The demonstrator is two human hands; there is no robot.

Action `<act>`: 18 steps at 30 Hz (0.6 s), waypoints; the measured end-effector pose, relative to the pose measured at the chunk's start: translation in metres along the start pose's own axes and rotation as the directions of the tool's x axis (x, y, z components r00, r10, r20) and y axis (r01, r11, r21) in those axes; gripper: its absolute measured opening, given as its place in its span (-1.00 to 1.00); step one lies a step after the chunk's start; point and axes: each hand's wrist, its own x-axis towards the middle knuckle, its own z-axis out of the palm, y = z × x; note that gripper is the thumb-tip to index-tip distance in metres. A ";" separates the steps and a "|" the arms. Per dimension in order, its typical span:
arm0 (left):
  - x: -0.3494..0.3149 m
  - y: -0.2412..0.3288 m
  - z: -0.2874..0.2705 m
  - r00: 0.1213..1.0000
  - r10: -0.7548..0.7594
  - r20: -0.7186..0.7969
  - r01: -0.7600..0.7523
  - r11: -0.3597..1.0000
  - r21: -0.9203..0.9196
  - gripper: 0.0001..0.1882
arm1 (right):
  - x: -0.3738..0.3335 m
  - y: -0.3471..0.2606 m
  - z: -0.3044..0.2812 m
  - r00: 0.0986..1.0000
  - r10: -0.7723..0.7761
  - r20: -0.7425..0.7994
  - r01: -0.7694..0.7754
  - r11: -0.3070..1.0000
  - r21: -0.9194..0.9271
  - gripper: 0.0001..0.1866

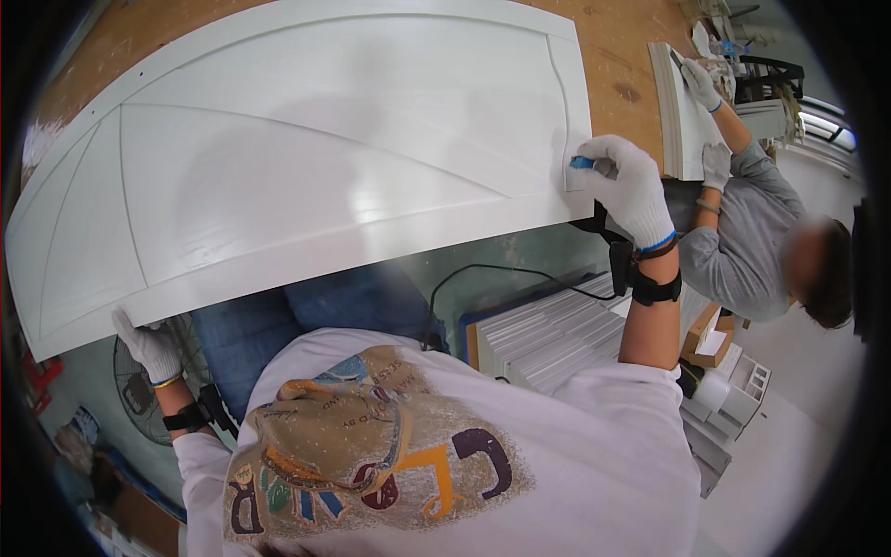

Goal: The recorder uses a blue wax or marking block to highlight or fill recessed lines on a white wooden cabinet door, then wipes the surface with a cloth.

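A large white panel (306, 158) with raised frame strips and slanting grooves lies flat on a wooden table, its near edge jutting toward my body. My right hand (626, 186), in a white knitted glove, is above the panel's right end. Thumb and fingers pinch a small blue piece (582, 162), too small to name its kind, close to the right frame strip. At the near left edge, my gloved left hand (148, 351) grips the panel's rim; some fingers are hidden.
Another person in grey (742, 213) works at the right with gloved hands on a smaller white panel (682, 121). Stacked white boards (548, 339) stand below right, with a black cable (483, 267) near them. A floor fan (139, 395) is below left. Brown tabletop (624, 56) shows beyond.
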 end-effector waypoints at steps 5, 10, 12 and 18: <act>0.000 0.002 0.003 0.999 0.000 0.043 0.000 1.000 0.010 -0.74 | 0.014 -0.001 0.008 0.981 -0.160 -0.113 0.150 0.984 -0.096 -0.79; -0.001 0.003 0.004 0.999 -0.001 0.053 0.000 1.000 0.011 -0.73 | -0.002 -0.014 0.007 0.995 -0.094 -0.026 0.091 0.991 -0.093 -0.81; 0.001 0.002 0.001 0.997 0.025 0.071 -0.025 1.000 0.004 -0.73 | -0.009 -0.013 0.006 0.995 -0.084 0.047 0.088 0.992 -0.085 -0.83; -0.001 0.004 0.004 0.997 -0.006 0.083 0.007 1.000 -0.008 -0.72 | -0.015 -0.010 0.002 0.994 -0.082 -0.075 0.079 0.996 -0.036 -0.82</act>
